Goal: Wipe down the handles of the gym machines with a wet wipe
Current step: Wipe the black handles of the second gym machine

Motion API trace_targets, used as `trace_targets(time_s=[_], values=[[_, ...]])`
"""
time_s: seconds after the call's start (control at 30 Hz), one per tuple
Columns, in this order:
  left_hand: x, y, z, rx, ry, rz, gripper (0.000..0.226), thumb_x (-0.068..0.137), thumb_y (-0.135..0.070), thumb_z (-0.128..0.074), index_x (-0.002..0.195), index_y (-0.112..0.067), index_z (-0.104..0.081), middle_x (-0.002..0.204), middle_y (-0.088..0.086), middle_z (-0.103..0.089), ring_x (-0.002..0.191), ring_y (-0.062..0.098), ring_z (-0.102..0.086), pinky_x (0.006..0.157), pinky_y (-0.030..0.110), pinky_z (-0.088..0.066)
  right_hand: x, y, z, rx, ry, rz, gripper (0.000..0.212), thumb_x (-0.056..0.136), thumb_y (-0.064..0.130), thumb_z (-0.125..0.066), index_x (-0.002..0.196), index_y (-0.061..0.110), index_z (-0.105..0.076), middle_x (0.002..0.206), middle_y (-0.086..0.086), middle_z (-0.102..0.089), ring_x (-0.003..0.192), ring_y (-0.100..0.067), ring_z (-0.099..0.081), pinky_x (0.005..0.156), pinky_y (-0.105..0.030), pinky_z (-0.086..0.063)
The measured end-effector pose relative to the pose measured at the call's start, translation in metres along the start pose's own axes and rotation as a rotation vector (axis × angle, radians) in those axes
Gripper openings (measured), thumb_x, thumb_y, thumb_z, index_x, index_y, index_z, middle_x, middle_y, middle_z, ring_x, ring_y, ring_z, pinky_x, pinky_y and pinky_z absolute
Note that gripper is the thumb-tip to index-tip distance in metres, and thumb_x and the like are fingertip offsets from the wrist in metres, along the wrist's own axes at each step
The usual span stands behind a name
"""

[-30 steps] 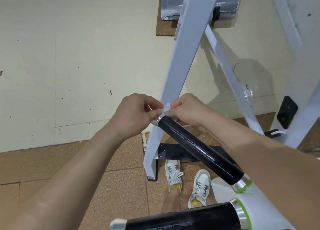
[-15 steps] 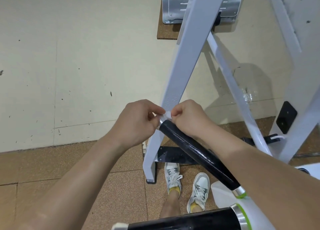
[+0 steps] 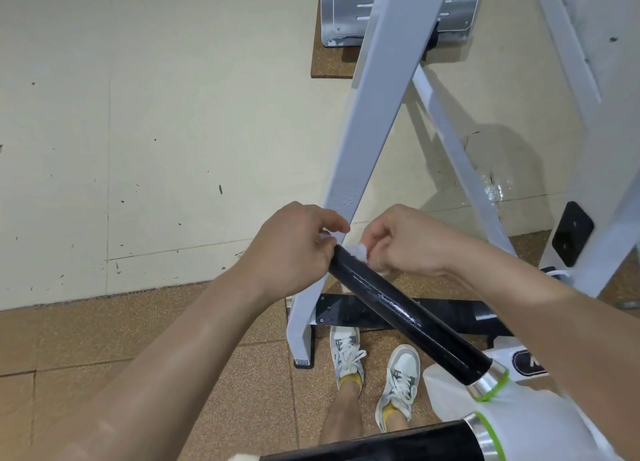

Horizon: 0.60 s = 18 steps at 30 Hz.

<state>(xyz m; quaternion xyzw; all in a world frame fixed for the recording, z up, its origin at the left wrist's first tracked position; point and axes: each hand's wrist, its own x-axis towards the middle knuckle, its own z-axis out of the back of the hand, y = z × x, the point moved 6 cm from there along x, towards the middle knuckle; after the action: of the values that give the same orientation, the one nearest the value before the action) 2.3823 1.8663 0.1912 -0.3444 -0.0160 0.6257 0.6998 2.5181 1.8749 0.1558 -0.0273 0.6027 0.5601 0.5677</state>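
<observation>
A glossy black handle (image 3: 408, 315) runs diagonally from the white machine arm at lower right up to my hands. A small white wet wipe (image 3: 355, 252) is draped over the handle's far tip. My left hand (image 3: 294, 249) pinches one end of the wipe on the left side of the tip. My right hand (image 3: 405, 242) pinches the other end on the right side. A second black handle (image 3: 374, 445) lies along the bottom edge, with a chrome and green collar.
The white machine frame post (image 3: 363, 148) rises just behind my hands, with a thinner brace (image 3: 457, 155) to its right. A black base bar (image 3: 346, 311) lies on the cork floor. My two sneakers (image 3: 374, 370) stand beneath the handle. A cream wall fills the left.
My hands have parted slightly, so the wipe now stretches across the handle tip instead of being bunched between my fingertips. The view has shifted a little.
</observation>
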Motion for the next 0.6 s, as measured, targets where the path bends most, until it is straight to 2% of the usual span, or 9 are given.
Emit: trace_targets(time_s=[0.1, 0.17, 0.27, 0.33, 0.37, 0.4, 0.47, 0.53, 0.6], values=[[0.000, 0.002, 0.000, -0.048, -0.031, 0.009, 0.025, 0.088, -0.016, -0.053, 0.106, -0.027, -0.067, 0.103, -0.006, -0.071, 0.094, 0.015, -0.059, 0.081, 0.025, -0.044, 0.005, 0.013, 0.001, 0.111, -0.161, 0.058, 0.007, 0.075, 0.009, -0.071, 0.072, 0.015, -0.074, 0.063, -0.006, -0.068, 0.056, -0.007, -0.055, 0.059, -0.020, -0.045], [0.000, 0.003, 0.000, -0.055, -0.018, 0.032, 0.027, 0.090, -0.019, -0.052, 0.112, -0.028, -0.064, 0.107, -0.007, -0.070, 0.098, 0.014, -0.059, 0.081, 0.022, -0.042, 0.006, 0.018, -0.001, 0.017, -0.129, 0.060, 0.010, 0.076, 0.010, -0.072, 0.071, 0.018, -0.075, 0.057, 0.005, -0.063, 0.050, 0.000, -0.051, 0.051, -0.015, -0.039], [-0.001, 0.002, -0.001, -0.028, 0.014, 0.039, 0.033, 0.089, -0.017, -0.052, 0.117, -0.030, -0.063, 0.116, -0.012, -0.067, 0.106, 0.009, -0.058, 0.083, 0.017, -0.037, 0.006, 0.017, 0.004, -0.139, -0.056, 0.010, 0.024, 0.076, 0.002, -0.065, 0.064, 0.022, -0.069, 0.052, 0.012, -0.054, 0.051, -0.004, -0.046, 0.045, -0.017, -0.033], [-0.001, 0.002, 0.001, -0.077, -0.011, 0.046, 0.031, 0.089, -0.016, -0.053, 0.115, -0.030, -0.064, 0.114, -0.012, -0.068, 0.107, 0.009, -0.059, 0.088, 0.020, -0.041, 0.006, 0.020, 0.007, -0.027, -0.155, 0.026, 0.020, 0.077, 0.006, -0.066, 0.064, 0.021, -0.069, 0.049, 0.012, -0.054, 0.052, -0.008, -0.049, 0.047, -0.020, -0.036], [-0.001, 0.004, 0.003, -0.128, -0.040, 0.066, 0.031, 0.089, -0.016, -0.054, 0.114, -0.031, -0.065, 0.112, -0.011, -0.069, 0.106, 0.009, -0.060, 0.091, 0.024, -0.044, 0.007, 0.023, 0.006, 0.033, -0.218, 0.048, 0.015, 0.076, 0.011, -0.070, 0.064, 0.020, -0.069, 0.050, 0.012, -0.057, 0.055, -0.011, -0.054, 0.051, -0.023, -0.043], [-0.002, 0.007, 0.005, -0.189, -0.069, 0.095, 0.031, 0.088, -0.014, -0.054, 0.112, -0.030, -0.065, 0.110, -0.011, -0.069, 0.104, 0.009, -0.062, 0.093, 0.028, -0.047, 0.007, 0.026, 0.003, 0.067, -0.259, 0.072, 0.010, 0.075, 0.015, -0.074, 0.065, 0.018, -0.071, 0.055, 0.011, -0.062, 0.060, -0.014, -0.060, 0.059, -0.028, -0.051], [-0.004, 0.012, 0.008, -0.301, -0.109, 0.161, 0.031, 0.086, -0.009, -0.054, 0.104, -0.030, -0.068, 0.105, -0.009, -0.070, 0.094, 0.010, -0.066, 0.089, 0.033, -0.050, 0.010, 0.025, -0.003, 0.129, -0.273, 0.073, 0.012, 0.073, 0.021, -0.079, 0.066, 0.015, -0.071, 0.065, 0.003, -0.066, 0.068, -0.019, -0.067, 0.070, -0.033, -0.058], [-0.008, 0.015, 0.006, -0.327, -0.105, 0.181, 0.024, 0.086, -0.011, -0.059, 0.093, -0.031, -0.072, 0.098, -0.009, -0.072, 0.089, 0.009, -0.067, 0.086, 0.033, -0.052, 0.015, 0.016, -0.010, 0.153, -0.224, 0.019, 0.014, 0.076, 0.021, -0.077, 0.066, 0.017, -0.068, 0.066, 0.001, -0.064, 0.068, -0.021, -0.065, 0.068, -0.032, -0.057], [-0.012, 0.012, 0.001, -0.255, -0.087, 0.128, 0.015, 0.085, -0.018, -0.063, 0.088, -0.028, -0.074, 0.095, -0.012, -0.071, 0.092, 0.008, -0.064, 0.087, 0.034, -0.050, 0.016, 0.009, -0.015, 0.060, -0.213, -0.031, 0.012, 0.081, 0.014, -0.067, 0.071, 0.019, -0.066, 0.070, 0.003, -0.061, 0.073, -0.020, -0.062, 0.066, -0.027, -0.050]])
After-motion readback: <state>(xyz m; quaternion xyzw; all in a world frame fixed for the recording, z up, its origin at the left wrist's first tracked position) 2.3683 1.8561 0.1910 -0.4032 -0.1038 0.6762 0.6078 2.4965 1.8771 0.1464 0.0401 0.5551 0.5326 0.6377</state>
